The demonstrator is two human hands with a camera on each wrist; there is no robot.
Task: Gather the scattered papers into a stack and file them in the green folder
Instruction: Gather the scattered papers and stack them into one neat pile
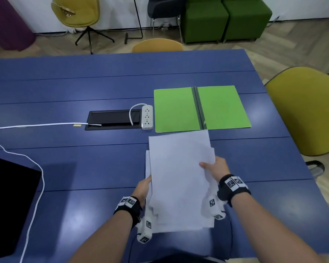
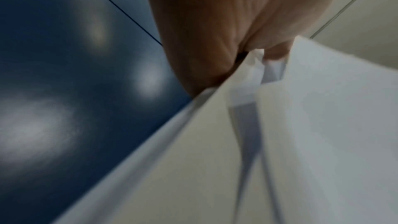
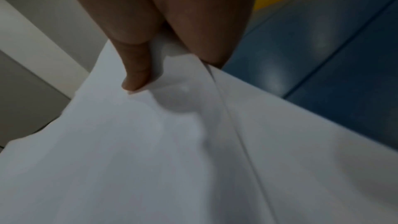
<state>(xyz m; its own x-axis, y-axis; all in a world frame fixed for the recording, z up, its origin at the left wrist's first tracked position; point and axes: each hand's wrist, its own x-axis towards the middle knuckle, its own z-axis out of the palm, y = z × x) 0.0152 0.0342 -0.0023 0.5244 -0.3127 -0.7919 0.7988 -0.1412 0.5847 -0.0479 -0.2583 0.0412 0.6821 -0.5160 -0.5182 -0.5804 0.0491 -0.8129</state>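
Papers [image 1: 179, 179] gripped at both sides: left hand [image 1: 143, 186], right hand [image 1: 216, 168], thumb on top. Held above blue table [image 1: 65, 82], just short of open green folder [image 1: 201, 108]. Alongside folder: power strip [image 1: 147, 117]. Beyond: yellow chairs [image 1: 304, 111], green sofa [image 1: 226, 18].

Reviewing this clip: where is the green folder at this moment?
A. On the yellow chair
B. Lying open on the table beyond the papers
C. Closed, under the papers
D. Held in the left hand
B: the green folder lies spread open on the blue table, past the papers that both hands hold.
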